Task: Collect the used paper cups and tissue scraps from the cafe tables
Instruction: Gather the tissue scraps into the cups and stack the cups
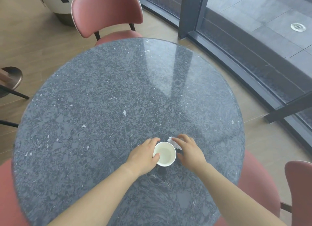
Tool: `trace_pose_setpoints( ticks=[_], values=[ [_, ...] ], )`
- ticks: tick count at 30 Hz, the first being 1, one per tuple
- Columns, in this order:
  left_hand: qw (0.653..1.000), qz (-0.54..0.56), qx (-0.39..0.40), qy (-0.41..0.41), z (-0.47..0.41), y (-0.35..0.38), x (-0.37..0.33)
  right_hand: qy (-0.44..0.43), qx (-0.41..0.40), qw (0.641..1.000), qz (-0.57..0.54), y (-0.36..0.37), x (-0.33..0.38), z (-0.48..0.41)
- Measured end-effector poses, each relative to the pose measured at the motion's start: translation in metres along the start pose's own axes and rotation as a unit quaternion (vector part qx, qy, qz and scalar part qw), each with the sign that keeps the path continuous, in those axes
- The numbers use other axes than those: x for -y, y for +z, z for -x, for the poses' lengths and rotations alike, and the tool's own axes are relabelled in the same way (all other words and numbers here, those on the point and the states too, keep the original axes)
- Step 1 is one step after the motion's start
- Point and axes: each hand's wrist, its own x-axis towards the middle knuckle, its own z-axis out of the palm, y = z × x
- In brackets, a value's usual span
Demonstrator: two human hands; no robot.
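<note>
At a round stone desk [101, 84] by the window, your left hand [143, 156] grips the paper cup [166, 155], thumb hooked over the near rim and fingers curled round the far side. The cup stands upright on the desk close to your edge and looks empty. Your right hand [190, 151] rests loosely spread on the crumpled tissue [173, 142], which lies on the desk just beside the cup's far right side. The thumb is held apart and no pinch shows.

Collection at this desk looks barely begun. The cup is in hand but not lifted, and the tissue is covered but not gathered. Pale flecks elsewhere on the desk may be the stone's pattern or scraps, which cannot be told. Pink chairs [108, 11] ring the desk, and no bin or tray is in view. Other tables are out of sight, so the rest of the round cannot be judged.
</note>
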Motion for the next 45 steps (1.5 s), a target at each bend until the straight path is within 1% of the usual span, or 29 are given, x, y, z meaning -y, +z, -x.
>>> trace_pose_setpoints(
  ticks=[10,17,19,21,23,24,26,28,31,33,41,45],
  values=[
    [1.0,0.015,-0.003,-0.008,0.008,-0.008,0.009,-0.025,-0.015,0.999,0.026,0.008,0.003,0.005],
    [1.0,0.004,0.008,-0.005,0.011,-0.009,0.006,0.013,0.001,1.0,-0.012,0.0,-0.001,0.009],
    [1.0,0.007,0.007,-0.006,0.013,-0.01,0.005,0.02,-0.027,0.998,-0.044,-0.011,0.002,0.012],
    [1.0,0.009,0.004,-0.005,0.014,-0.011,0.005,0.018,-0.086,0.993,-0.085,-0.025,0.011,0.014],
    [1.0,0.008,0.001,-0.005,0.016,-0.011,0.004,-0.013,-0.139,0.984,-0.11,-0.039,0.026,0.017],
    [1.0,0.007,0.0,-0.005,0.017,-0.012,0.003,-0.038,-0.15,0.981,-0.117,-0.045,0.034,0.019],
    [1.0,0.004,-0.004,-0.004,0.019,-0.012,0.002,-0.091,-0.136,0.979,-0.117,-0.051,0.052,0.026],
    [1.0,0.005,-0.008,-0.001,0.023,-0.013,0.001,-0.127,-0.094,0.983,-0.099,-0.05,0.064,0.031],
    [1.0,-0.001,-0.008,0.003,0.03,-0.012,0.001,-0.132,-0.035,0.99,-0.045,-0.045,0.073,0.035],
    [1.0,-0.007,-0.009,0.002,0.034,-0.012,0.001,-0.125,-0.014,0.992,-0.018,-0.044,0.075,0.037],
    [1.0,-0.016,-0.02,-0.002,0.045,-0.009,-0.005,-0.136,-0.051,0.989,-0.027,-0.042,0.063,0.053],
    [0.999,-0.029,-0.023,-0.005,0.049,-0.008,-0.01,-0.141,-0.046,0.989,-0.023,-0.038,0.053,0.063]
  ],
)
